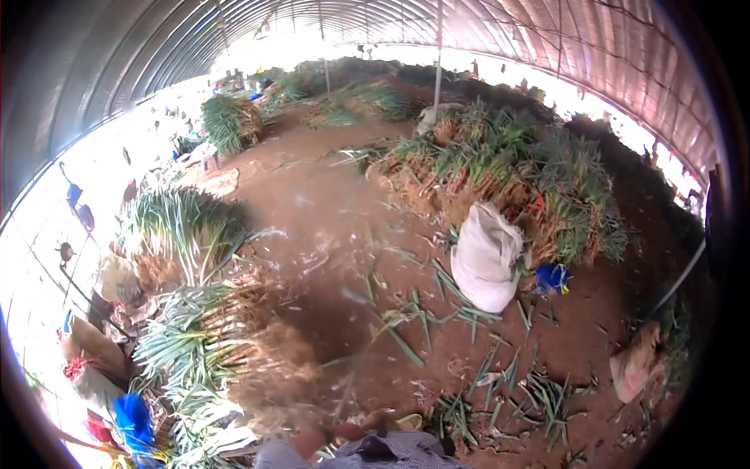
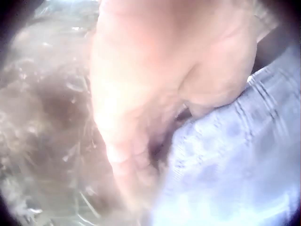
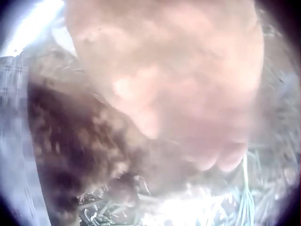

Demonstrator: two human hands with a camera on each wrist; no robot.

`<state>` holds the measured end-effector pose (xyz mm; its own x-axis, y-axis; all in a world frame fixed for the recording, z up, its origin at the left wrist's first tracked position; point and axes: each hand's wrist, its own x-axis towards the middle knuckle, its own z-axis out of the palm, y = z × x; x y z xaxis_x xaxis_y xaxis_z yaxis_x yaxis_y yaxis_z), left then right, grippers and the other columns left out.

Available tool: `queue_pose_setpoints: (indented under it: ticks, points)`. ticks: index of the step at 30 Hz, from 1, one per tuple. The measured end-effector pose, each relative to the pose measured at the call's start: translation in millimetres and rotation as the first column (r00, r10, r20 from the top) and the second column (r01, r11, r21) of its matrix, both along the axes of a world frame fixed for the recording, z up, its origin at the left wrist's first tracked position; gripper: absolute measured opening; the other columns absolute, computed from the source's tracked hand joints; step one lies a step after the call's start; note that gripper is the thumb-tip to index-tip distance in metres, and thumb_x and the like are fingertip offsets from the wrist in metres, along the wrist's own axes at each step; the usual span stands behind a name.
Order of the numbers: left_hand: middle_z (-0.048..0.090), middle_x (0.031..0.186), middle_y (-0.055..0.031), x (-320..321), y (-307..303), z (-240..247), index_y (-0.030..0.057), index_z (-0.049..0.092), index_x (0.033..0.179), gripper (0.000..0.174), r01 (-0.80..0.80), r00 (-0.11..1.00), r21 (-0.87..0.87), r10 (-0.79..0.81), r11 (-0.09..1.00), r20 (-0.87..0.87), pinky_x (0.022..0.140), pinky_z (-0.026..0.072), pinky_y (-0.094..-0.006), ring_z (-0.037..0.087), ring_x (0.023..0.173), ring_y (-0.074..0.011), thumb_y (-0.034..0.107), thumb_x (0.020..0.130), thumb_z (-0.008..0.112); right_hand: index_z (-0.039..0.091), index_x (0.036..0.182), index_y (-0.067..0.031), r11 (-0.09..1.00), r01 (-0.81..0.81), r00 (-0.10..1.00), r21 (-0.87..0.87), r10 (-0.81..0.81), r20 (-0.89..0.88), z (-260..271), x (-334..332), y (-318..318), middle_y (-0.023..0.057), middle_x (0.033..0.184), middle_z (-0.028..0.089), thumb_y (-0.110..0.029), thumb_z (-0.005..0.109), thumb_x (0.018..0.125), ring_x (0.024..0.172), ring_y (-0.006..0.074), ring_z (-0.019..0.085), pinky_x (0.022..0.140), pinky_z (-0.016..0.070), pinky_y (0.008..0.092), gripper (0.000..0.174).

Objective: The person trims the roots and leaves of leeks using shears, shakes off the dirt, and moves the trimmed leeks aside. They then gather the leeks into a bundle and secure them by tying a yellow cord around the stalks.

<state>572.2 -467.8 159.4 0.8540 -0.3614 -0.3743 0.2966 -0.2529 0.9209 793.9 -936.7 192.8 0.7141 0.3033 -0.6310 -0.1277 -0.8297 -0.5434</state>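
Note:
In the left wrist view, my left hand (image 2: pixel 150 80) hangs beside pale patterned cloth (image 2: pixel 221 155), its fingers pointing down and loosely bent, with nothing visible in them. The right wrist view is blurred; there my right hand (image 3: pixel 174 80) has its fingers loosely bent above green stalks (image 3: pixel 247 188), and no held object shows. Part of a hand appears at the bottom of the head view, but which hand is unclear. Long green onions (image 1: pixel 195 328) with brown roots (image 1: pixel 273 359) lie in a heap left of it.
A white sack (image 1: pixel 486 262) stands on the brown ground before a large onion pile (image 1: pixel 500 156). Loose leaves (image 1: pixel 547 395) litter the lower right. Another bundle (image 1: pixel 183 227) is at the left, and a metal post (image 1: pixel 438 62) rises at the back.

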Motion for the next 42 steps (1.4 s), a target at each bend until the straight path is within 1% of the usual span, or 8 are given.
queue_pose_setpoints:
  ticks: [5, 16, 18, 22, 27, 37, 40, 42]
  points:
    - [0.065, 0.109, -0.0255, 63, 1, 36, 0.0036, 0.047, 0.134, 0.052, -0.059, 0.996, 0.520, 0.015, 0.852, 0.088, 0.085, 0.0493, -0.0490, 0.062, 0.099, -0.0414, 0.040, 0.098, 0.047, 0.059, 0.104, -0.0016, 0.956, -0.292, 0.822, -0.006, 0.254, 0.509, -35, 206, 36, 0.0139, 0.092, 0.067, -0.021, 0.061, 0.088, 0.069, 0.0235, 0.067, 0.059, 0.0576, 0.0388, 0.025]
    - [0.068, 0.105, -0.0213, 148, 136, 27, 0.0065, 0.067, 0.106, 0.046, -0.431, 0.806, 0.559, 0.581, 0.708, -0.115, 0.085, 0.0511, -0.0488, 0.065, 0.097, -0.0388, 0.047, 0.093, 0.049, 0.062, 0.095, -0.0053, 0.929, -0.193, 0.895, 0.315, 0.298, -0.331, 41, 413, 364, 0.0102, 0.083, 0.067, -0.016, 0.051, 0.094, 0.065, 0.0246, 0.066, 0.048, 0.0498, 0.0390, 0.015]
    - [0.069, 0.100, -0.0184, 167, 190, 59, 0.0058, 0.067, 0.102, 0.039, -0.534, 0.846, 0.575, 0.398, 0.621, 0.356, 0.079, 0.0532, -0.0436, 0.066, 0.090, -0.0370, 0.040, 0.093, 0.052, 0.068, 0.085, -0.0016, -0.196, -0.947, -0.296, -0.255, 0.843, 0.449, -14, 440, 360, 0.0162, 0.081, 0.069, -0.035, 0.062, 0.085, 0.076, 0.0317, 0.068, 0.069, 0.0544, 0.0449, 0.034]
    - [0.070, 0.095, -0.0134, 206, 292, 158, 0.0064, 0.068, 0.100, 0.026, -0.830, 0.529, 0.395, 0.780, 0.394, 0.334, 0.073, 0.0540, -0.0371, 0.067, 0.085, -0.0308, 0.028, 0.091, 0.058, 0.068, 0.080, -0.0045, 0.464, -0.883, 0.468, -0.071, 0.881, -0.072, 13, 437, 433, 0.0151, 0.078, 0.068, -0.034, 0.062, 0.082, 0.074, 0.0317, 0.068, 0.066, 0.0533, 0.0452, 0.030]
    - [0.070, 0.094, -0.0125, 247, 418, 243, 0.0097, 0.067, 0.100, 0.020, -0.987, 0.068, 0.159, 0.978, 0.037, 0.197, 0.075, 0.0526, -0.0430, 0.066, 0.087, -0.0350, 0.025, 0.091, 0.058, 0.069, 0.074, -0.0082, 0.625, -0.774, 0.631, -0.102, 0.746, -0.213, 25, 481, 560, 0.0137, 0.075, 0.068, -0.032, 0.063, 0.078, 0.071, 0.0316, 0.067, 0.061, 0.0520, 0.0455, 0.025]
    - [0.069, 0.101, -0.0180, 290, 547, 106, 0.0072, 0.066, 0.106, 0.035, -0.872, 0.135, 0.482, 0.987, 0.078, 0.085, 0.081, 0.0505, -0.0462, 0.065, 0.095, -0.0365, 0.035, 0.086, 0.063, 0.070, 0.062, -0.0156, -0.397, -0.866, -0.466, -0.303, 0.860, 0.206, -57, 678, 931, 0.0109, 0.068, 0.067, -0.029, 0.064, 0.070, 0.066, 0.0316, 0.067, 0.053, 0.0494, 0.0462, 0.017]
    - [0.069, 0.090, -0.0200, 282, 526, 83, 0.0030, 0.069, 0.096, 0.037, -0.863, -0.092, 0.506, 0.986, -0.008, -0.142, 0.077, 0.0513, -0.0441, 0.066, 0.086, -0.0360, 0.037, 0.089, 0.058, 0.063, 0.073, -0.0046, 0.630, -0.771, 0.589, 0.089, 0.759, -0.276, 49, 625, 1114, 0.0087, 0.065, 0.063, -0.014, 0.061, 0.081, 0.055, 0.0171, 0.062, 0.047, 0.0489, 0.0320, 0.013]
    - [0.070, 0.085, -0.0176, 264, 489, 28, 0.0020, 0.070, 0.093, 0.038, -0.814, -0.334, 0.562, 0.911, -0.149, -0.241, 0.074, 0.0534, -0.0415, 0.068, 0.080, -0.0312, 0.038, 0.088, 0.058, 0.063, 0.085, -0.0017, 0.534, -0.845, 0.524, 0.028, 0.838, -0.153, 74, 588, 1230, 0.0088, 0.070, 0.065, -0.013, 0.061, 0.085, 0.056, 0.0167, 0.063, 0.047, 0.0485, 0.0295, 0.011]
